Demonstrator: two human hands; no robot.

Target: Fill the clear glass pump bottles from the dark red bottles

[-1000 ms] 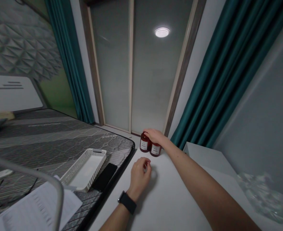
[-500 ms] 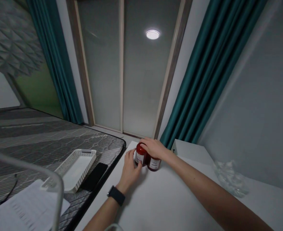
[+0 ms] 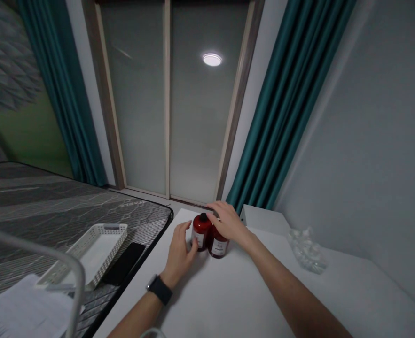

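Note:
Two dark red bottles with white labels stand upright side by side on the white tabletop. The left bottle (image 3: 200, 225) shows a black cap. My left hand (image 3: 181, 251) curves beside it, fingers apart on its left side, and the thumb overlaps its lower front; whether the thumb touches is unclear. The right bottle (image 3: 218, 247) has its top hidden behind my right hand (image 3: 228, 221). That hand is open above it, with fingers stretched toward the left and the thumb near the gap between the bottles. A dark watch (image 3: 160, 288) is on my left wrist.
A white box (image 3: 265, 219) stands at the table's far end, with a crumpled clear plastic bag (image 3: 308, 251) by the wall. Left of the white table (image 3: 224, 300), a white basket (image 3: 87, 256), a black flat object (image 3: 125, 264) and papers (image 3: 24, 307) lie on a grey mattress-like surface.
My right hand has lifted from the left bottle's top and shifted right, uncovering its black cap. The left hand's fingers have loosened around that bottle. The view has turned slightly right.

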